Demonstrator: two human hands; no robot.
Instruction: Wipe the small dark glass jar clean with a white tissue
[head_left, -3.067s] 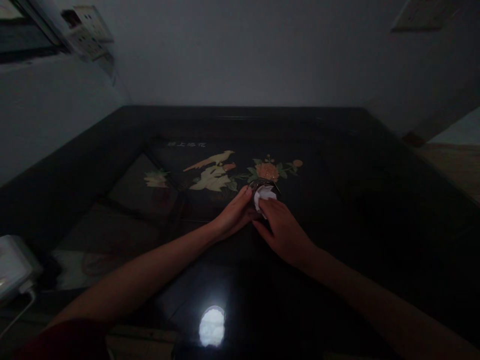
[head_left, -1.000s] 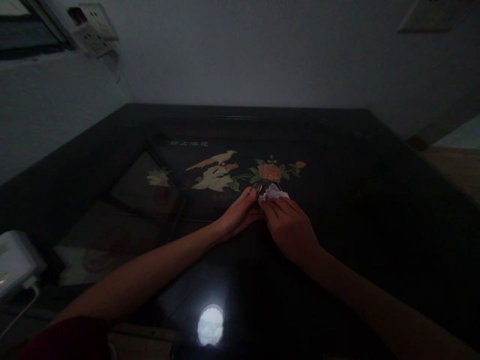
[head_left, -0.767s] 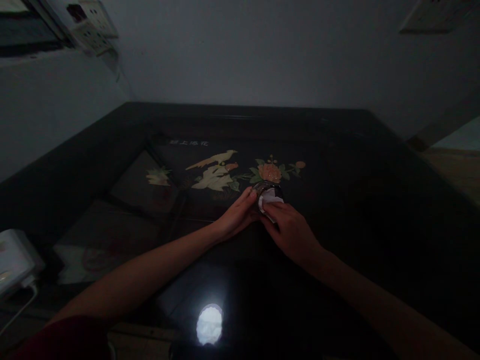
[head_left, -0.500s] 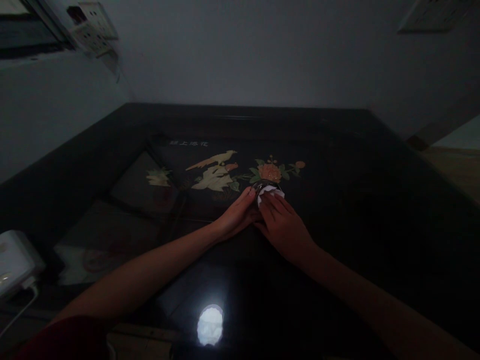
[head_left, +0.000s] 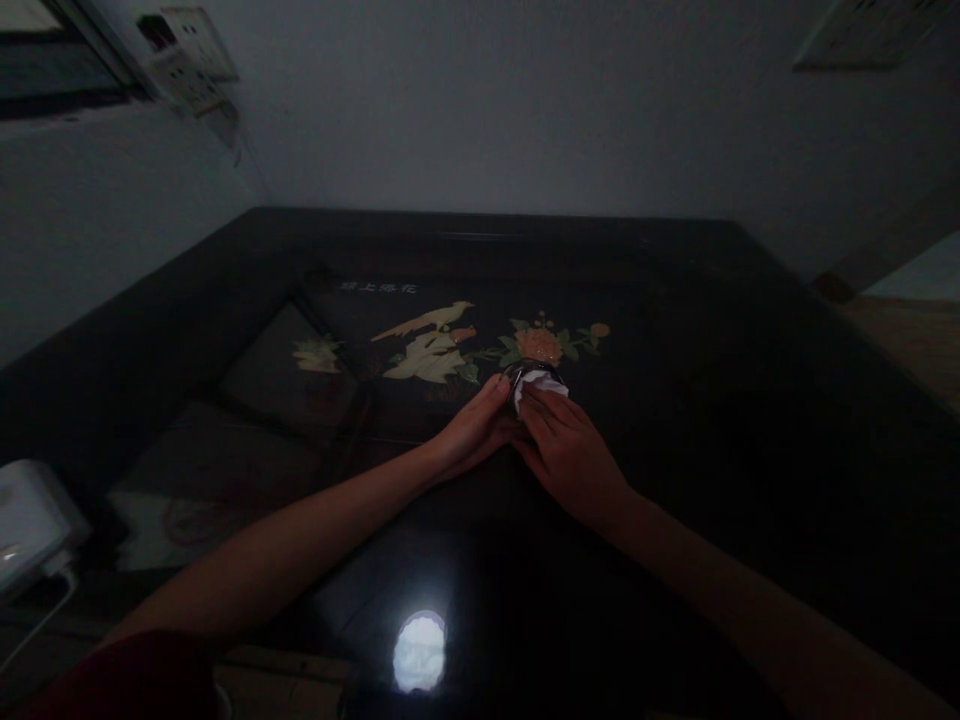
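Closest to me, well short of the fingers, a dark red sleeve [head_left: 142,680] covers the top of the person's left arm, and a bright round reflection [head_left: 420,650] shines on the glossy black surface [head_left: 750,400]. Off to the left of the fingers, and nearer than they are, sits a white device [head_left: 34,525] with a white cord [head_left: 56,610] hanging from it. Then come the hands, close together. The left hand [head_left: 474,425] has its fingers closed around the left side of a dark shiny item [head_left: 516,372]; I can't make out what it is in this gloom. The right hand [head_left: 574,455] grips a crumpled white wad [head_left: 551,381], tissue or thin cloth, with its fingers bent over it and pressing it against that item. Just beyond the fingers, an orange flower [head_left: 538,345] is pictured on the surface among green leaves; beyond them to the left is a pale long-tailed bird [head_left: 427,318], and past it a row of pale characters [head_left: 379,287]. Well beyond the fingers rises a grey wall [head_left: 480,120], with socket plates [head_left: 199,45] up to the left.
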